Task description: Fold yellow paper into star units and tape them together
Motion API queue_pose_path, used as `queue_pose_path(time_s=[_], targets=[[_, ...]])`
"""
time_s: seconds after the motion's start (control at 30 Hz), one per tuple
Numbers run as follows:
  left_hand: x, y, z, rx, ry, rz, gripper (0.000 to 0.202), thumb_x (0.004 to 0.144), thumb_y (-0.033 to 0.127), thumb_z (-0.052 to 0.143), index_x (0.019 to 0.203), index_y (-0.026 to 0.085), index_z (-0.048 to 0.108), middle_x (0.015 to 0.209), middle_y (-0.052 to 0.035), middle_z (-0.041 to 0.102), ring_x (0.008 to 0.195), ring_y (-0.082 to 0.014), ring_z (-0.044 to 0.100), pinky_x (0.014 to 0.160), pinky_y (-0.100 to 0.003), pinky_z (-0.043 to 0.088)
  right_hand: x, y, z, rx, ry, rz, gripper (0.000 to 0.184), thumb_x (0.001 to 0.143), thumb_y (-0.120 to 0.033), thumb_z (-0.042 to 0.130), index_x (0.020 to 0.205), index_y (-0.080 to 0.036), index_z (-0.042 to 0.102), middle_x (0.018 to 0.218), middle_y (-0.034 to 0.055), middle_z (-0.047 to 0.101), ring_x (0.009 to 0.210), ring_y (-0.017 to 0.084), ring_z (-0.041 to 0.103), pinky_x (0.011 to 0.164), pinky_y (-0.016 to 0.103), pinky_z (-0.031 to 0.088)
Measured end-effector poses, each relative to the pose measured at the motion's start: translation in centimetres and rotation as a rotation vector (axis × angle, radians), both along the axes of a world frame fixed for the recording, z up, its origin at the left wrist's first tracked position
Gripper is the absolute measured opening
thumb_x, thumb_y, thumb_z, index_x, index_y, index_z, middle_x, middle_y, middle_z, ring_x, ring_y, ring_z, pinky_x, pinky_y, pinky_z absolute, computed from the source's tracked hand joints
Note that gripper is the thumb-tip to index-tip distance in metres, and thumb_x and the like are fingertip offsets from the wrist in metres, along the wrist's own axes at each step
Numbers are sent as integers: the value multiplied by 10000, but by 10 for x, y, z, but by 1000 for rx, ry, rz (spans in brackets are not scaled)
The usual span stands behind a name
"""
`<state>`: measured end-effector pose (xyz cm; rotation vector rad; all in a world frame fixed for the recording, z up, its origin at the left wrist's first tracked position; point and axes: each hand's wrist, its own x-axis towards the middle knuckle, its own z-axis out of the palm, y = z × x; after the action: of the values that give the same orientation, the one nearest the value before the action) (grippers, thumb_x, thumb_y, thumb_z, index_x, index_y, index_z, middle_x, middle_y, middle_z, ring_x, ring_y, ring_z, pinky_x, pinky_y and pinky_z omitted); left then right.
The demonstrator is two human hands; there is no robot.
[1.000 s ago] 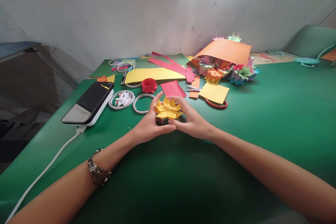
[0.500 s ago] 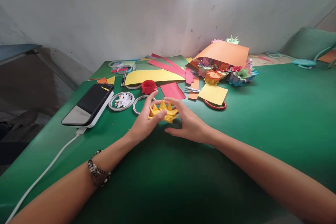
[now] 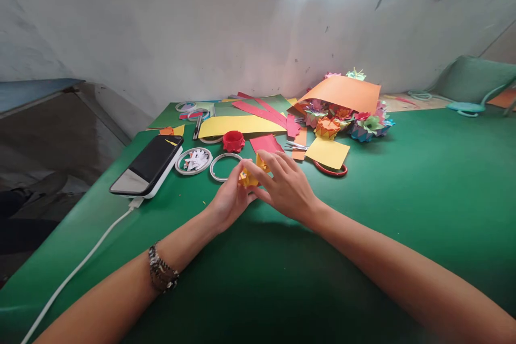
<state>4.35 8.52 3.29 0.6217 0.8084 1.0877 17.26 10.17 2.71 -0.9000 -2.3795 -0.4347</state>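
Note:
A folded yellow paper flower [image 3: 248, 178] with pointed petals is held between both hands above the green table. My left hand [image 3: 231, 196] grips it from the left and below. My right hand [image 3: 288, 185] bends over its right side, fingers curled on the paper and covering much of it. Just behind the hands lie a red paper square [image 3: 266, 144] and a white tape ring [image 3: 220, 167]. A red folded paper ring [image 3: 233, 141] stands a little farther back.
A power bank [image 3: 147, 166] with a white cable lies left, beside a tape roll [image 3: 193, 161] filled with paper scraps. Scissors [image 3: 330, 171] lie partly under a yellow square [image 3: 328, 151]. Finished paper flowers [image 3: 368, 126] and an orange sheet [image 3: 342, 91] are at the back right.
My right hand has closed in over the yellow paper flower, which is now tilted and more covered. The camera view has tipped slightly upward.

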Motion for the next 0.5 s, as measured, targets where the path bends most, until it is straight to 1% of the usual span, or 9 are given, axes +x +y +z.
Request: queue_pose_path(time_s=[0.1,0.2,0.27,0.37,0.43,0.5], targets=[[-1,-1,1,81,48,-41,347,851,420,338,1028,205,545,1074,-31,608,1089,-213,478,845,-338,422,-2,-1,3,-29,24,-28,349,855,-250,393,1201,-241,443,1188,116,459,1063,246,448,928,426,345],[-2,-4,2,103,87,-60,385,839,461,328,1069,225,525,1091,-23,602,1039,-207,511,841,-348,420,-5,-1,5,-76,46,-31,375,836,-235,423,1211,-236,437,1207,123,456,1072,259,450,904,431,368],[-4,-6,4,100,104,-75,401,834,471,319,1097,233,506,1073,-19,610,1002,-200,534,843,-355,415,-8,-1,6,-86,50,-43,393,817,-224,445,1210,-226,440,1201,128,464,1048,260,467,875,421,392],[-7,-7,8,89,120,-78,431,832,475,300,1114,211,491,1004,-31,634,969,-195,556,850,-346,404,-12,1,9,-109,81,-73,430,784,-235,478,1208,-172,446,1177,154,479,997,267,497,827,404,425],[-9,-8,11,82,112,-68,442,838,472,286,1126,198,478,950,-38,646,944,-190,571,845,-334,405,-15,4,10,-150,114,-89,458,762,-244,493,1208,-149,442,1163,159,485,984,270,506,800,397,440],[-10,-8,14,86,98,-74,445,849,462,269,1146,193,463,947,-45,646,934,-191,577,838,-331,409,-17,6,11,-217,158,-83,504,741,-261,510,1222,-148,414,1166,149,479,977,261,510,775,387,456]])
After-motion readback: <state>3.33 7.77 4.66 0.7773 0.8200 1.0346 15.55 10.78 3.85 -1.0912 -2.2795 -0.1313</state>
